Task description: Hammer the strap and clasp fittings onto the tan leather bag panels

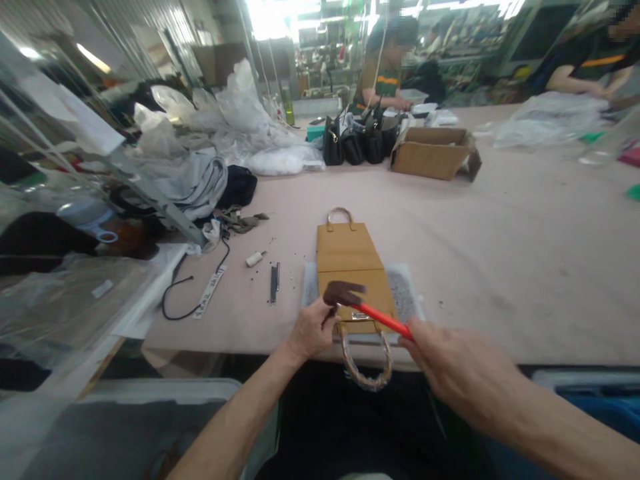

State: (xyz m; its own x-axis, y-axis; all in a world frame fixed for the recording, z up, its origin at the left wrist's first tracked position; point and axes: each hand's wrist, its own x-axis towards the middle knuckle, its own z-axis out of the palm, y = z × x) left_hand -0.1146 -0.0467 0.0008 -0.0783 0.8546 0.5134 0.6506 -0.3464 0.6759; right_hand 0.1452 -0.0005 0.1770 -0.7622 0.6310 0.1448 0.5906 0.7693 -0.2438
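Observation:
My right hand (440, 353) is wrapped round the red handle of a hammer (383, 319). The dark hammer head is above the near left part of a tan handbag (347, 250), close to the fingers of my left hand (313, 330). Those fingers are pinched together at the bag's near left corner, and what they hold is hidden behind the hammer head. The bag lies opened out flat on a pale slab (411, 293). Its near handle (367, 383), wrapped in clear film, hangs over the table edge. A small metal plate (360, 315) shows on the bag.
Thin metal tools (275, 283) and a small white bottle (254, 259) lie left of the bag. A labelled strip (210, 293) with black cord is farther left. Black bags (353, 143) and a cardboard box (430, 157) stand at the back. Other people work across the table.

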